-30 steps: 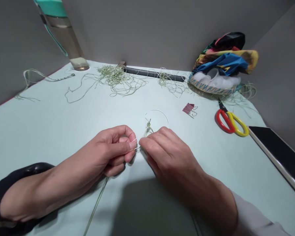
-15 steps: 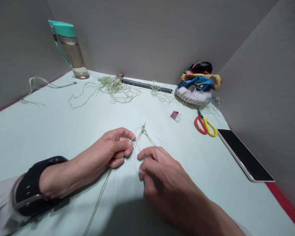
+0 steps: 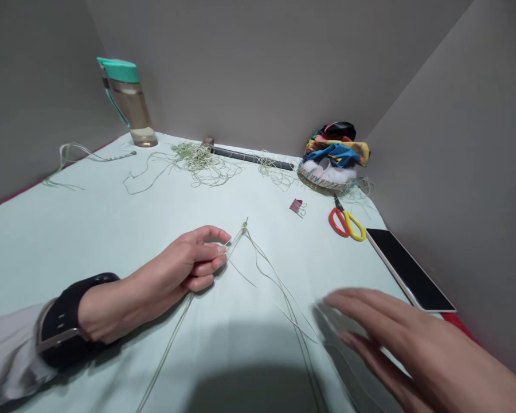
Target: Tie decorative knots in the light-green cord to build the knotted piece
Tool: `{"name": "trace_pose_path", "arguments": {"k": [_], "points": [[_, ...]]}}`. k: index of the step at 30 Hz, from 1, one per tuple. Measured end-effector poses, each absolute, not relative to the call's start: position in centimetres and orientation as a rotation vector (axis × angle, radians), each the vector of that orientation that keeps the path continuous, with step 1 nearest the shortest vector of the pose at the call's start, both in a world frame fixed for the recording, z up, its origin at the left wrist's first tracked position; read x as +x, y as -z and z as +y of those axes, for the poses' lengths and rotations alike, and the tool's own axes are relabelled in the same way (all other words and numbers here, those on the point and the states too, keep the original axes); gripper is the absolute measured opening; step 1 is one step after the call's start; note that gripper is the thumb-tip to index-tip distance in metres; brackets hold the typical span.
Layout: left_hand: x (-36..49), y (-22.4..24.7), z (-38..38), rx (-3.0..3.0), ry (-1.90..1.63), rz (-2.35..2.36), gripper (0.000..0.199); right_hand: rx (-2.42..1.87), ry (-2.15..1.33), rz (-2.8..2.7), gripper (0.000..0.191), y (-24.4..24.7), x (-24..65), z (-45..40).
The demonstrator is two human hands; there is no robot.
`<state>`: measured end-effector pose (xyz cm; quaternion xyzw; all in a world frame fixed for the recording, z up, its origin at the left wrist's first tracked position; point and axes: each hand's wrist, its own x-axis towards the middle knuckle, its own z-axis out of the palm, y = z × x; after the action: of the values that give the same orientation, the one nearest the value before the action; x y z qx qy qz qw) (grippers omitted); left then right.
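A light sleeve (image 3: 8, 355) and a black wrist strap (image 3: 75, 315) lead into the left hand (image 3: 184, 261), which is closed, its fingers curled and its fingertips pinching the knotted green cord (image 3: 244, 226) just below the knot. The knot sits just past those fingertips, ahead and to the right of the hand. One loose strand drops from under the hand toward the person, while the other strands fan out from the knot, running down and to the right, away from the left hand and toward the right hand.

Well ahead of the left hand lie a braided cord (image 3: 90, 152), a water bottle (image 3: 126, 100) with a green lid, and a tangle of thread scraps (image 3: 198, 163) on the pale green mat (image 3: 112, 229). Beyond those, a dark rod (image 3: 251, 159) lies along the back edge.

The right hand (image 3: 404, 350) is open and blurred, fingers spread and holding nothing, and it sits just right of the strands' lower ends. It is nearer those ends, and the left hand is nearer the knot.

Ahead of the right hand are a small pink clip (image 3: 296, 206), a woven basket (image 3: 322, 180) with bright cloth (image 3: 337, 146), red and yellow scissors (image 3: 346, 225), and a phone (image 3: 408, 269).
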<state>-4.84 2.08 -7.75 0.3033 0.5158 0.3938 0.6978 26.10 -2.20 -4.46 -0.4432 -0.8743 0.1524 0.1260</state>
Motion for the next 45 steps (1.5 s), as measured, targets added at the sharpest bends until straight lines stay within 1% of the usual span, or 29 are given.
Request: {"name": "trace_pose_path", "arguments": {"k": [1, 3, 5, 7, 9, 10, 11, 12, 13, 16, 18, 19, 22, 25, 28, 31, 37, 42, 45], "points": [[-4.8, 7.7, 2.1, 0.671, -0.879, 1.152, 0.021, -1.29, -0.434, -2.546, 0.024, 4.6, 24.8, -1.5], [-4.8, 7.7, 2.2, 0.657, -0.877, 1.154, 0.02, -1.244, -0.539, -2.472, 0.024, 5.2, 21.8, 0.1], [-4.8, 7.8, 2.2, 0.647, -0.868, 1.144, 0.02, -1.341, -0.752, -2.339, 0.029, 6.0, 18.9, 1.8], [-4.9, 7.9, 2.1, 0.641, -0.857, 1.125, 0.019, -1.342, -1.186, -2.162, 0.029, 7.0, 16.6, 3.2], [-5.0, 8.0, 2.0, 0.638, -0.846, 1.107, 0.016, -1.222, -1.603, -1.93, 0.024, 8.0, 15.0, 4.0], [-5.0, 8.1, 2.0, 0.634, -0.84, 1.101, 0.014, -1.161, -1.712, -1.854, 0.02, 8.4, 14.5, 4.2], [-5.0, 8.2, 1.9, 0.63, -0.836, 1.094, 0.013, -1.121, -1.747, -1.823, 0.014, 8.7, 14.2, 4.3], [-5.0, 8.3, 1.9, 0.626, -0.834, 1.088, 0.013, -1.109, -1.724, -1.829, 0.008, 8.9, 14.0, 4.3], [-5.0, 8.4, 1.8, 0.628, -0.834, 1.081, 0.014, -1.119, -1.674, -1.843, 0.006, 9.0, 13.9, 4.2], [-5.0, 8.8, 1.6, 0.717, -0.804, 1.103, 0.028, -1.186, -1.608, -1.863, 0.018, 8.9, 14.0, 4.0], [-5.0, 9.0, 1.3, 0.837, -0.77, 1.18, 0.039, -1.203, -1.623, -1.861, 0.02, 8.7, 14.1, 3.9], [-5.0, 9.1, 1.1, 0.903, -0.762, 1.229, 0.041, -1.198, -1.624, -1.866, 0.02, 8.6, 14.2, 3.9], [-5.0, 9.0, 0.4, 1.045, -0.732, 1.394, 0.038, -1.168, -1.617, -1.868, 0.018, 8.5, 14.3, 4.0], [-4.8, 8.8, 0.0, 1.055, -0.687, 1.474, 0.037, -1.196, -1.601, -1.855, 0.018, 8.4, 14.4, 4.0], [-4.5, 8.6, 0.1, 1.003, -0.725, 1.392, 0.037, -1.239, -1.517, -1.886, 0.02, 8.4, 14.7, 3.9], [-4.3, 8.3, 0.4, 0.892, -0.72, 1.376, 0.035, -1.291, -1.475, -1.892, 0.018, 8.3, 15.1, 4.1], [-5.0, 8.6, 0.6, 0.834, -0.669, 1.343, 0.037, -1.229, -1.595, -1.709, 0.015, 8.3, 15.5, 4.5], [-5.6, 9.3, 0.8, 0.865, -0.68, 1.305, 0.034, -1.3, -1.42, -1.767, 0.016, 8.7, 15.9, 5.3], [-5.8, 9.3, 1.1, 0.878, -0.688, 1.316, 0.034, -1.321, -1.375, -1.735, 0.014, 8.7, 16.5, 6.1]]}}
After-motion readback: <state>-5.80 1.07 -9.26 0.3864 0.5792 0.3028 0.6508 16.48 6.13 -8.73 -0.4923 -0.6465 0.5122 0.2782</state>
